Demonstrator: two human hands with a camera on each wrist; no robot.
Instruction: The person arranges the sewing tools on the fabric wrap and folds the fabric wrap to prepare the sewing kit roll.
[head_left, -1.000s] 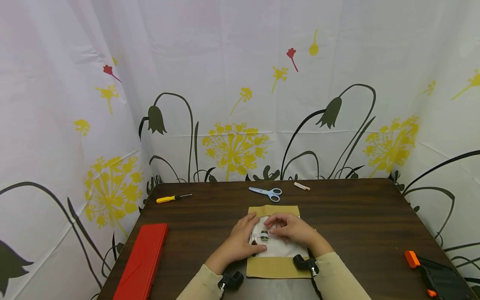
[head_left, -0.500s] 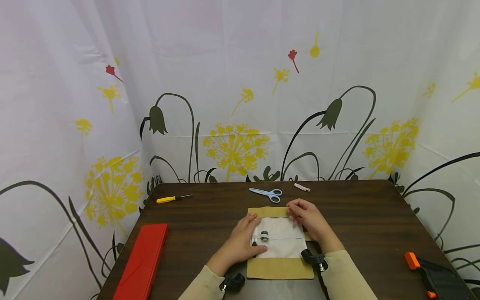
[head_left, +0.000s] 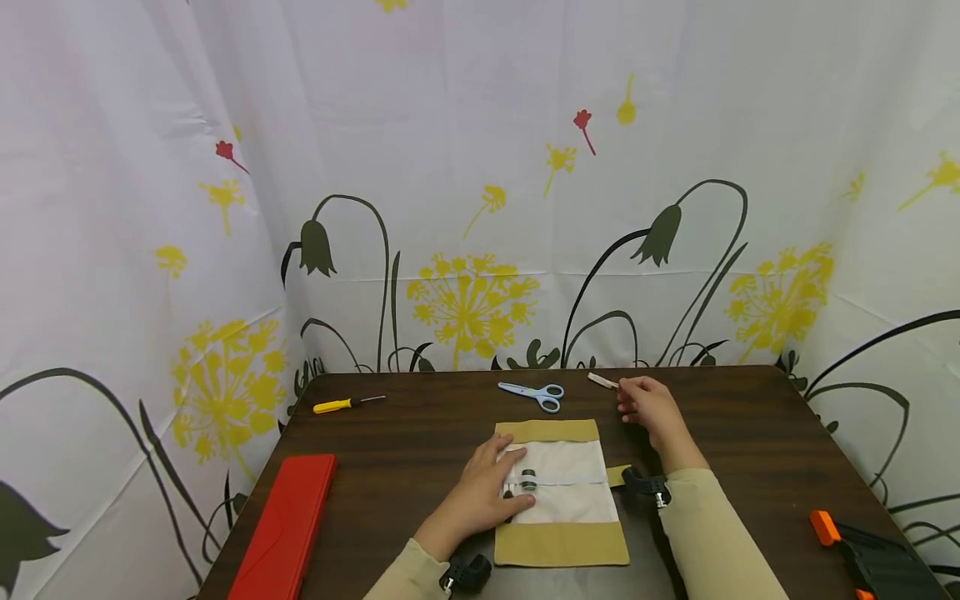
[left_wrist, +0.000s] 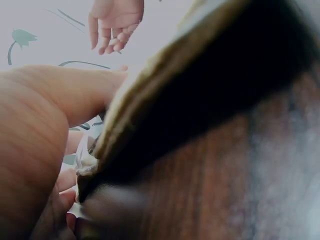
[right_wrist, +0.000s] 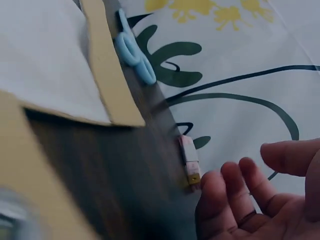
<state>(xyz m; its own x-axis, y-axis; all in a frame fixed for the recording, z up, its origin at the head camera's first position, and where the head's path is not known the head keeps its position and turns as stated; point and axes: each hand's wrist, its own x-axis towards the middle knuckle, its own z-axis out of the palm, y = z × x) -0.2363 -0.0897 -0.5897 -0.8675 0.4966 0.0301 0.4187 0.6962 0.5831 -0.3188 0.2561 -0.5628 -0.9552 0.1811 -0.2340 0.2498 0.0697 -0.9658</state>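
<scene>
The step in hand looks to be a reach: the right hand (head_left: 652, 410) is by the folded measuring tape (head_left: 602, 381), which lies on the tabletop (head_left: 420, 454) at one o'clock from the tan sewing pouch (head_left: 562, 546). The next move seems to call for thumb and fingertips closing on the tape's near, brass-tipped end.

The right hand is ungripped, its fingers loosely curved and the thumb held apart from them in the right wrist view. Its fingertips are just beside that end; whether they touch it, I cannot tell.

The left hand (head_left: 482, 490) lies spread and relaxed over the pouch's nine o'clock edge, thumb on the white lining, clasping nothing that shows. A small thread spool (head_left: 528, 480) sits by it. Light-blue scissors (head_left: 534, 392) lie at twelve o'clock from the pouch, a yellow-handled screwdriver (head_left: 347, 405) at ten.
</scene>
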